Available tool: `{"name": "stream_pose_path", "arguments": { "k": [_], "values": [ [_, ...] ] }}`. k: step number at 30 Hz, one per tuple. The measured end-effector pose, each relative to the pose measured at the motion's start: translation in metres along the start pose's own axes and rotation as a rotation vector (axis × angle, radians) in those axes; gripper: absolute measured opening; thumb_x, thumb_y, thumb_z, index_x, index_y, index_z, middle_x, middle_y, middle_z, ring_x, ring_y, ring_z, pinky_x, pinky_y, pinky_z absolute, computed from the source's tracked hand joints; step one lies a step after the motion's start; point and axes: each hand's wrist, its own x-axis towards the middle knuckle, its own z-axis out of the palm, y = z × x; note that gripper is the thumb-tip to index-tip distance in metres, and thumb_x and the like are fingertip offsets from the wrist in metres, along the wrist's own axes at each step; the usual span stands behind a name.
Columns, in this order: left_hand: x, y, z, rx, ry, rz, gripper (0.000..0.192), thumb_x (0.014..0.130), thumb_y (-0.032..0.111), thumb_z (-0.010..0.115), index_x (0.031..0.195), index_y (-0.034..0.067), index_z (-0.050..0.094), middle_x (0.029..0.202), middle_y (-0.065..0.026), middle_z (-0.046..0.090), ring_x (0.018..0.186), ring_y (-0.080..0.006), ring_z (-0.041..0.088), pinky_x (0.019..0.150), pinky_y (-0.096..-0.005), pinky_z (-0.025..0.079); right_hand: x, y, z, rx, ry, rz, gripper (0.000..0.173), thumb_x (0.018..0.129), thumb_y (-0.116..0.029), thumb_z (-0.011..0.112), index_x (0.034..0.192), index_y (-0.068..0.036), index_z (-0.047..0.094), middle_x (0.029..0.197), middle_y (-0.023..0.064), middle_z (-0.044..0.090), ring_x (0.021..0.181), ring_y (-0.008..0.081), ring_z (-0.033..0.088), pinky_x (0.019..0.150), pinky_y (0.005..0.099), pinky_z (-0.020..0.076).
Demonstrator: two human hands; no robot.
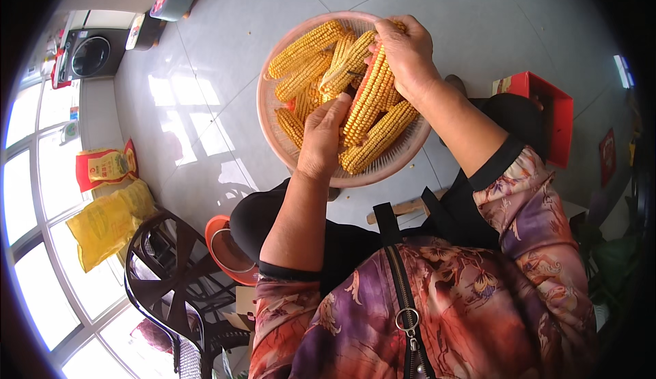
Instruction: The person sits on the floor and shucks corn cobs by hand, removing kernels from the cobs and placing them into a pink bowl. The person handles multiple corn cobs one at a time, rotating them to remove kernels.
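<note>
A pink plastic basket stands on the floor in front of me, holding several yellow ears of corn. Above it, my right hand grips the upper end of an ear of corn with a reddish strip along one side where kernels seem to be gone. My left hand is at the same ear's lower end, thumb up, fingers partly hidden beneath. A thin dark object lies just left of the ear; what it is cannot be told. Another ear rests below the held one.
A red box is on the floor to the right. At the lower left are an orange-red basin and a dark chair. Yellow bags lie by the window. A wooden stool part shows between my legs. A few kernels dot the tiles.
</note>
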Motion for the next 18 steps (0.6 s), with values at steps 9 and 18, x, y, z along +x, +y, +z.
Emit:
{"name": "stream_pose_path", "arguments": {
  "k": [9, 18],
  "values": [
    [-0.009, 0.003, 0.006, 0.525, -0.179, 0.189, 0.044, 0.104, 0.037, 0.052, 0.118, -0.004, 0.057, 0.081, -0.0069, 0.061, 0.060, -0.0112, 0.058, 0.053, -0.0252, 0.050, -0.003, 0.012, 0.001, -0.004, -0.031, -0.001, 0.019, 0.095, -0.015, 0.063, 0.100, 0.001, 0.054, 0.083, 0.0090, 0.057, 0.068, 0.0154, 0.062, 0.056, 0.0310, 0.0597],
    [-0.010, 0.002, 0.011, 0.449, -0.142, 0.159, 0.048, 0.107, 0.040, 0.039, 0.111, -0.004, 0.057, 0.075, -0.0072, 0.060, 0.053, -0.0123, 0.058, 0.044, -0.0247, 0.047, 0.000, 0.027, -0.005, -0.055, -0.056, -0.091, 0.022, 0.094, -0.015, 0.063, 0.104, 0.003, 0.055, 0.084, 0.0095, 0.058, 0.066, 0.0141, 0.061, 0.053, 0.0287, 0.0578]
  ]
}}
